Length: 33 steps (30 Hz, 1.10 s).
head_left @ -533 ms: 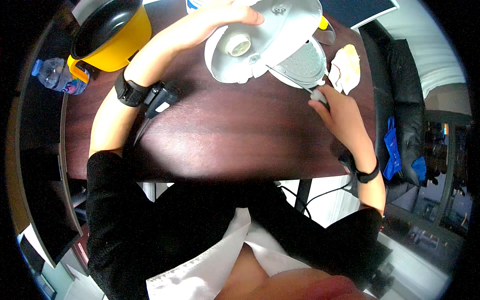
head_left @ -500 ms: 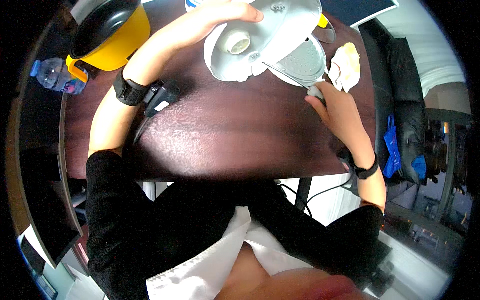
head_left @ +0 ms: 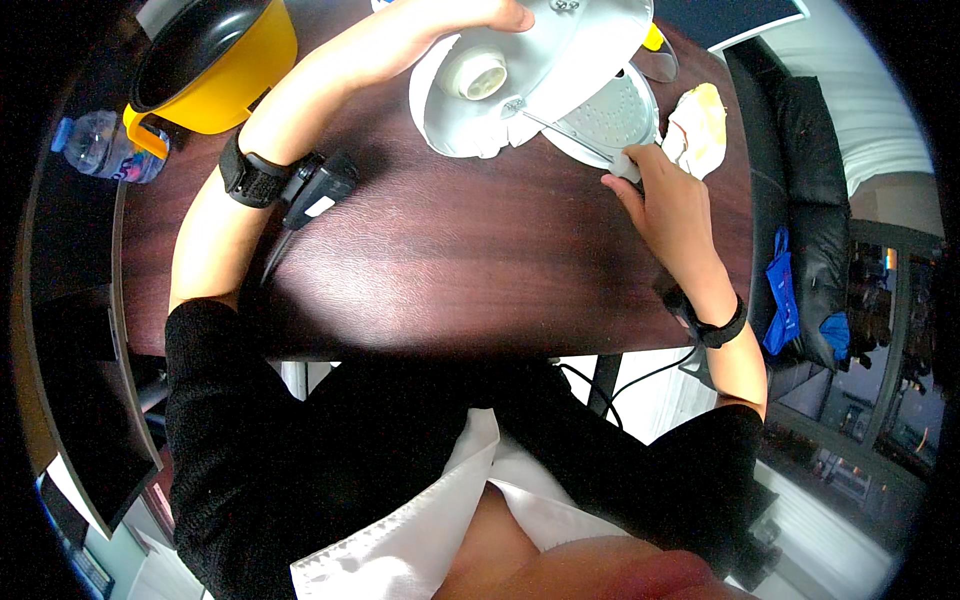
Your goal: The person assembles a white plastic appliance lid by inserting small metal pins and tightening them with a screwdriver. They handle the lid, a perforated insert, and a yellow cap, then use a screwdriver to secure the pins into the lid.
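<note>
A pale grey plastic appliance housing [head_left: 560, 60] is tilted up at the far side of the table, its hollow inside toward me. A round white collar [head_left: 478, 76] and screw posts show inside it. My left hand [head_left: 455, 18] grips its upper edge, with the fingers partly beyond the picture's top. In my right hand [head_left: 675, 205] is a screwdriver [head_left: 572, 135], its shaft running up-left to the lower screw post [head_left: 514, 106]. The tip seems to be at that post. Behind the shaft lies a grey dimpled plate [head_left: 615, 112], partly covered by the housing.
A yellow pot [head_left: 235, 90] with a dark inside and a clear bottle [head_left: 105, 145] are at the left. Crumpled white-and-yellow material [head_left: 698, 130] lies beyond my right hand. A clear piece with a yellow part [head_left: 655, 62] sits behind. A black sofa [head_left: 815, 190] borders the table's right.
My right hand has shifted slightly up and left, bringing the screwdriver's tip closer to the lower screw post. The left hand stays on the housing, and the whole view has moved a little.
</note>
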Each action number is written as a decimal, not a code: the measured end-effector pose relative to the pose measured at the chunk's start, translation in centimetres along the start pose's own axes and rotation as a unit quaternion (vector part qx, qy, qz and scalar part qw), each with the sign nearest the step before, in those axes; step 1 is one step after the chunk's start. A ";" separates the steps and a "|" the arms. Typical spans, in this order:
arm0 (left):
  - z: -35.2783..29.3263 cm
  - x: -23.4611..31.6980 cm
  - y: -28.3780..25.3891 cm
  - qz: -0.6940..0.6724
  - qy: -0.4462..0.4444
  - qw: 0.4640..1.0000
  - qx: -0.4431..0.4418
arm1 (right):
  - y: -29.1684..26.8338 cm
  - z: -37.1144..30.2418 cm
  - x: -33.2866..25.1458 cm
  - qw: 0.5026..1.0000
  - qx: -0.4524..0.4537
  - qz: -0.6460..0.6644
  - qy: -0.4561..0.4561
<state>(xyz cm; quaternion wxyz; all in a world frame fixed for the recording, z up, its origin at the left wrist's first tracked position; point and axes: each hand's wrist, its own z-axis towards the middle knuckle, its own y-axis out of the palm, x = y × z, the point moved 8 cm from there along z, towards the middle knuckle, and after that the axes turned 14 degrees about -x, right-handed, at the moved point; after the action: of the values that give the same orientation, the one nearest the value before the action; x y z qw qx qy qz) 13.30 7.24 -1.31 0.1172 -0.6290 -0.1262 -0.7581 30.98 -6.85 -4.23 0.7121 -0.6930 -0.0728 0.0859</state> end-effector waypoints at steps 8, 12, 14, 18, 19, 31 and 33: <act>0.1 -0.7 -0.6 0.012 0.011 1.000 0.002 | -0.3 0.1 0.1 0.997 0.029 -0.069 0.020; -0.1 -0.3 -0.6 0.031 0.021 0.999 0.008 | -1.1 0.8 -0.6 0.990 0.043 -0.135 -0.018; 0.1 0.3 0.1 0.036 0.016 0.999 0.012 | -1.1 1.0 -0.6 0.989 0.040 -0.141 -0.031; 0.0 1.2 1.3 0.038 0.096 0.994 0.028 | 0.8 1.3 0.3 0.994 -0.033 -0.102 0.017; -0.2 0.5 0.8 0.037 0.065 0.997 0.027 | 1.1 1.4 0.2 0.994 -0.046 -0.094 0.023; -0.3 -1.3 -0.3 0.088 0.015 0.996 0.010 | 8.7 -1.1 -0.9 0.833 -0.270 0.472 0.103; -0.3 -1.1 -0.3 0.107 0.009 0.994 0.011 | 9.1 -1.4 -2.2 0.760 -0.287 0.574 0.107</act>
<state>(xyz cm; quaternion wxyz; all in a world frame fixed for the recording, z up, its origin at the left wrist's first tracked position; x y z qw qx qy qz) 13.09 7.42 -2.41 0.2060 -0.6310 -0.0656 -0.7450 28.99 -8.47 -13.35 0.3008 -0.7814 0.3942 0.3788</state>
